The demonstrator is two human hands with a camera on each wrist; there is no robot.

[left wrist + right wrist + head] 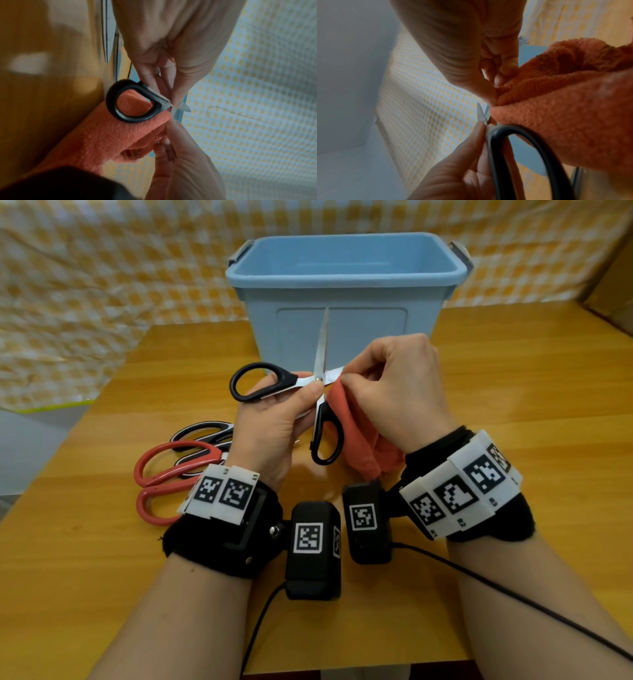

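Black-handled scissors [318,378] are held above the table with their blades spread wide, one pointing up in front of the bin. My left hand [308,392] pinches them at the pivot, thumb on top; one black handle loop [120,111] hangs free. My right hand [346,378] pinches an orange cloth [363,440] around the right-pointing blade close to the pivot. The rest of the cloth droops under that wrist. In the right wrist view the cloth [565,108] fills the right side, with the blade tips [482,113] just left of it.
A light blue plastic bin [342,282] stands open just behind the hands on the wooden table [513,388]. Red-handled scissors [164,474] and black-and-white scissors [202,433] lie on the table to the left. A checked yellow cloth hangs behind.
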